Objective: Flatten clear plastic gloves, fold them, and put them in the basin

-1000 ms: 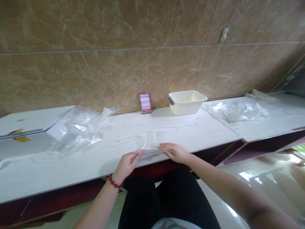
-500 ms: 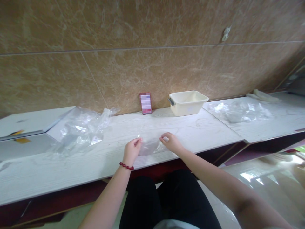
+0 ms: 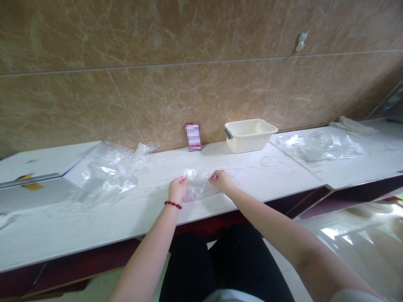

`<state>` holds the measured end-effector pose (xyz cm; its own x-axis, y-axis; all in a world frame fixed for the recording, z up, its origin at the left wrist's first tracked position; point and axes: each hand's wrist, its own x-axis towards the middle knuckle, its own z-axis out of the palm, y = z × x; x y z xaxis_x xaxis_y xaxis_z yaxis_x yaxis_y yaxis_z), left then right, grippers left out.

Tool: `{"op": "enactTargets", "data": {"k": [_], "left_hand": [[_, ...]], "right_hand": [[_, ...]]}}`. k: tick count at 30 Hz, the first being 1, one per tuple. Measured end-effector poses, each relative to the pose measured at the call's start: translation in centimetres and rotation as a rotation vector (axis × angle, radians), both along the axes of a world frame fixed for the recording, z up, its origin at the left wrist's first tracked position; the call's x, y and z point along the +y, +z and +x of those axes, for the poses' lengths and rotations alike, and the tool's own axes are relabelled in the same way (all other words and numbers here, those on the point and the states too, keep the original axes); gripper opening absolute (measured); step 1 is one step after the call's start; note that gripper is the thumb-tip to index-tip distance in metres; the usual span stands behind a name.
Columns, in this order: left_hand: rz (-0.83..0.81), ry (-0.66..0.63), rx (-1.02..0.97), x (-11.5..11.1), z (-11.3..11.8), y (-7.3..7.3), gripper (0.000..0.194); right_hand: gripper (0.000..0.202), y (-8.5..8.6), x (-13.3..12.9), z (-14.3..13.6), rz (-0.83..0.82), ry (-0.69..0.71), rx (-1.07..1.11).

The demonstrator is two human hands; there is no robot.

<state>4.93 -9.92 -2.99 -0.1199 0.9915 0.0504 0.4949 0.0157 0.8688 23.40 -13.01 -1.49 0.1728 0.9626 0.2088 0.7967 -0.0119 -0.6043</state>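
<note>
Left hand: the person's left hand [image 3: 178, 191] pinches the left side of a thin clear plastic piece between thumb and fingers; a red bead bracelet [image 3: 173, 204] circles the wrist.
Right hand: the right hand [image 3: 222, 181] has its fingertips closed on the other side of that plastic.
Clear plastic piece: this clear plastic piece [image 3: 193, 193] spans the gap between the hands, crinkled and shiny, over the front half of the white counter [image 3: 267, 180], close to its front edge; whether it is a bag or a sheet, I can't tell from here.
Behind the hands: by the counter's back edge, a small red-and-white packet [image 3: 194, 137] leans upright against the wall [image 3: 151, 96], its print blurred.
Tub: right of the packet, a cream tub [image 3: 245, 146] with a grey handle stands along the back edge.
Off to the left: a crumpled heap of clear film [image 3: 110, 172] lies against a white box [image 3: 34, 197].
Off to the right: past the counter's seam, more loose plastic [image 3: 327, 147], with a pale cloth [image 3: 352, 125] near the back edge.
</note>
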Motion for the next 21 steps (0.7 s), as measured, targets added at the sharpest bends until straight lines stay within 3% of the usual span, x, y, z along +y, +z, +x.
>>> {"op": "enactTargets", "data": {"k": [4, 8, 13, 17, 21], "left_hand": [[0.012, -0.007, -0.017, 0.7, 0.0, -0.8, 0.028], [0.04, -0.014, -0.043, 1.2, -0.1, -1.3, 0.035], [0.066, -0.033, -0.043, 1.4, -0.4, -1.5, 0.034], [0.081, -0.074, 0.011, 1.1, -0.6, -1.3, 0.026], [0.153, -0.097, 0.112, 0.4, -0.2, -0.1, 0.025]], "right_hand": [[0.016, -0.3, 0.8, 0.1, -0.064, -0.004, 0.003], [0.027, -0.3, 1.3, 0.2, -0.098, -0.013, -0.022], [0.017, -0.2, 1.9, 0.5, -0.15, 0.02, -0.045], [0.016, -0.2, 2.4, 0.7, -0.166, 0.01, -0.033], [0.015, -0.1, 2.7, 0.8, -0.182, 0.001, -0.056]]}}
